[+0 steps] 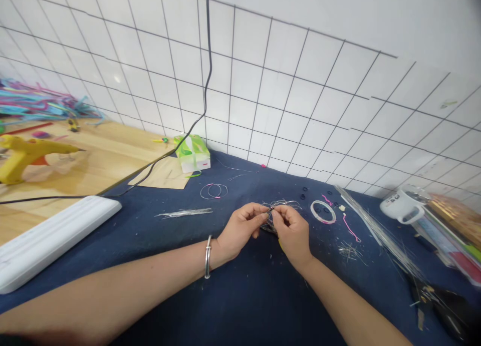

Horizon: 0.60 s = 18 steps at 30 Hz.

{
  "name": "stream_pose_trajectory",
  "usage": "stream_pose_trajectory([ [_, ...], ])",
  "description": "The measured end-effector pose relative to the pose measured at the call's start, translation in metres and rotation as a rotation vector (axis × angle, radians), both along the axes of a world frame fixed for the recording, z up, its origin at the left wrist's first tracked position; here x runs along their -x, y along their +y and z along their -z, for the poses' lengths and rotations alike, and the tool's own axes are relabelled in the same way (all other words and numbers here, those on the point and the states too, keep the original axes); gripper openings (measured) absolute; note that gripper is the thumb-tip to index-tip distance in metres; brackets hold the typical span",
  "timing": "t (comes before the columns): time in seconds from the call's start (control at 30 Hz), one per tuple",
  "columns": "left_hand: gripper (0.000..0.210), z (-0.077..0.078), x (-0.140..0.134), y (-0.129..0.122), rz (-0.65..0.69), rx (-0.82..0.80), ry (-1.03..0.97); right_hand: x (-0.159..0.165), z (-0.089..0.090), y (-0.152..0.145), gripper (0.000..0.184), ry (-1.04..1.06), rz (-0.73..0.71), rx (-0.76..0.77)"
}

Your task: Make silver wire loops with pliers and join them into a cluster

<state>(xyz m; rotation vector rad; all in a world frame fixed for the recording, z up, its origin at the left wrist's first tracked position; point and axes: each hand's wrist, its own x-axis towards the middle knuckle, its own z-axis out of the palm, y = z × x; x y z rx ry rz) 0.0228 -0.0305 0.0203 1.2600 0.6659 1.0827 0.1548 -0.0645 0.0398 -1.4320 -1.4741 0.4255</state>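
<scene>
Both hands meet over the dark blue cloth (169, 251), fingertips close together. My left hand (240, 229) pinches a bundle of thin wires (287, 204) from the left side. From the right, my right hand (293, 236) pinches the same wires, thumb and forefinger near the left fingertips. Some loose wire ends fan out beyond the fingers. A dark piece sits at the pinch, too small to make out. Beneath the hands lies a darker tangle, mostly covered by them. To the left rests a row of straight wires (186, 213), and behind it a thin wire ring (214, 191).
A white ring roll (322, 212) and wire scraps (350, 252) lie right, near a long wire bundle (379, 231), pliers (423, 301) and a white mug (402, 206). Left are a power strip (56, 241), a yellow glue gun (26, 153), a tissue pack (193, 153) and a black cable (206, 85).
</scene>
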Motion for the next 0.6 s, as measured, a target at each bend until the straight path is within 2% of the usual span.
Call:
stream_pose_trajectory([
  [0.33,0.02,0.0002,-0.0004,-0.0007,-0.015,0.001,0.014,0.0005,-0.0003,0.0012,0.019,0.082,-0.006,0.085],
  [0.47,0.019,-0.0007,-0.001,-0.0016,-0.042,-0.014,0.025,0.0008,-0.0014,-0.001,0.016,0.034,-0.013,0.015],
  [0.6,0.019,-0.0012,-0.0009,-0.0023,-0.063,-0.004,0.013,0.0001,0.0025,-0.0027,0.013,-0.126,0.013,-0.097],
])
